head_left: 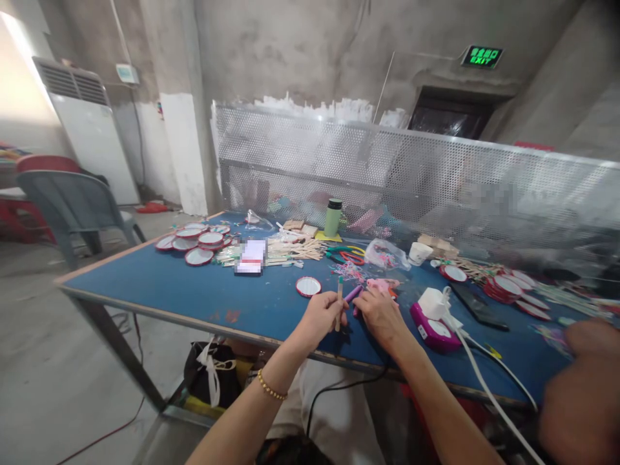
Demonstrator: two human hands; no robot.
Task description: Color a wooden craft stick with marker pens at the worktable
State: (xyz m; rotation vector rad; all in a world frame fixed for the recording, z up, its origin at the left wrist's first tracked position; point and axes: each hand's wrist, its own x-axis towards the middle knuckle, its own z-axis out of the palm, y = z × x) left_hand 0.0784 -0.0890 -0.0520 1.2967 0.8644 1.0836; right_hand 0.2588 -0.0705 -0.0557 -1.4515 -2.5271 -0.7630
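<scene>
My left hand (320, 315) is closed around a thin flat wooden stick (340, 290) with a green tip, held upright. A purple rod-like piece (353, 294) slants between my two hands; I cannot tell which hand bears it. My right hand (380, 315) has its fingers curled over a pink glue gun (383, 283), which they partly hide. Just beyond my left hand lies a round white disc with a red rim (309, 286). Behind my right hand is a small heap of pink and white strands (347, 270).
Red-rimmed discs (198, 256) and wooden sticks (290, 248) lie left, near a phone (250, 257). A green bottle (333, 218), pliers (351, 257) and paper cup (420, 253) stand behind. Right are a purple power strip (434, 329) with cables and another person's blurred arm (581, 381).
</scene>
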